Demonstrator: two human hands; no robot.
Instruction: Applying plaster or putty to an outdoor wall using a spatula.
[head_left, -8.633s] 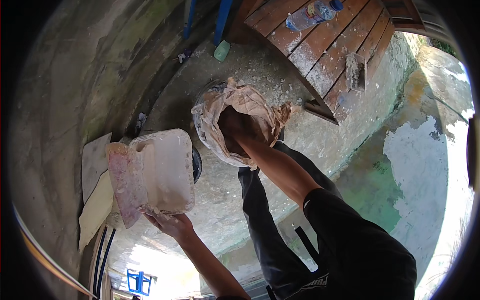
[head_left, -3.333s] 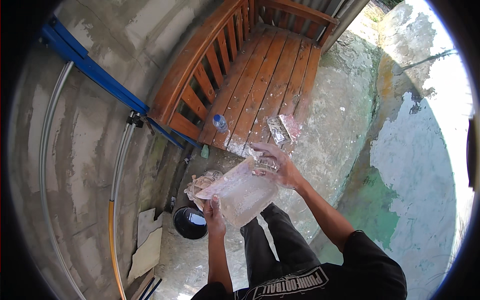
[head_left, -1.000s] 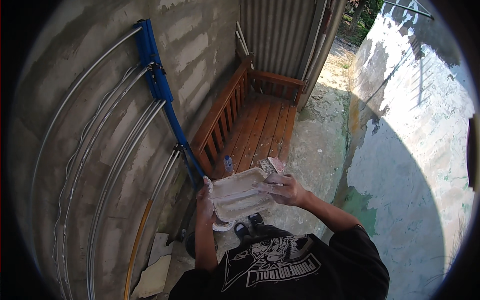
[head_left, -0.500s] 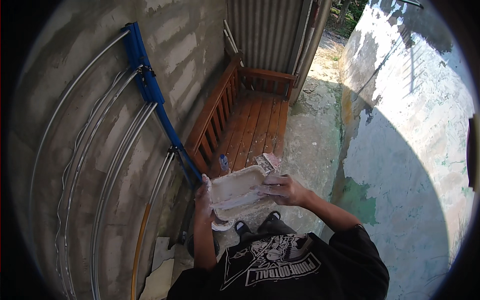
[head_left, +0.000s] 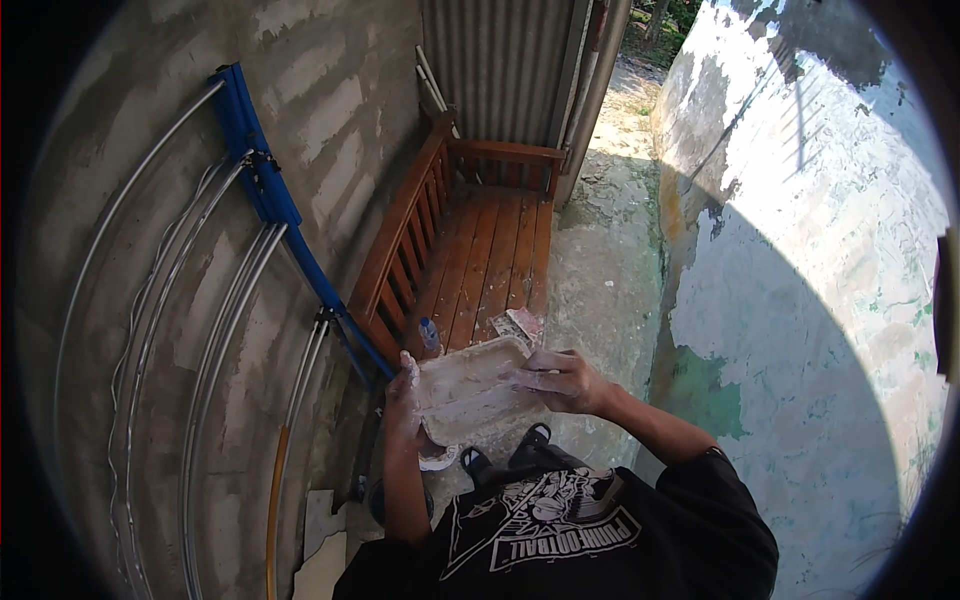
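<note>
In front of my body I hold a shallow, rectangular off-white tray (head_left: 470, 376), its inside smeared with a pale, plaster-like coating. At its left end my left hand (head_left: 403, 393) grips the edge, with white residue on the fingers. My right hand (head_left: 562, 382) is closed on the right end, its whitened fingers reaching over the rim. Just beyond the tray, a clear bottle with a blue top (head_left: 430, 335) and a pinkish-white, crusted piece (head_left: 522, 325) rest on the near end of the wooden bench. Part of a white-crusted rim (head_left: 438, 459) shows below the tray.
The slatted wooden bench (head_left: 480, 250) stretches away ahead. On the left, a blue rack (head_left: 255, 150) carries long metal tubes along a block wall. A peeling painted wall (head_left: 790, 330) stands right of the concrete floor (head_left: 600, 270). My sandalled feet (head_left: 535, 435) are below.
The tray's inside now faces me more fully, and the pale pinkish band along it looks less distinct. Both hands keep their hold. The surroundings have shifted slightly left in view.
</note>
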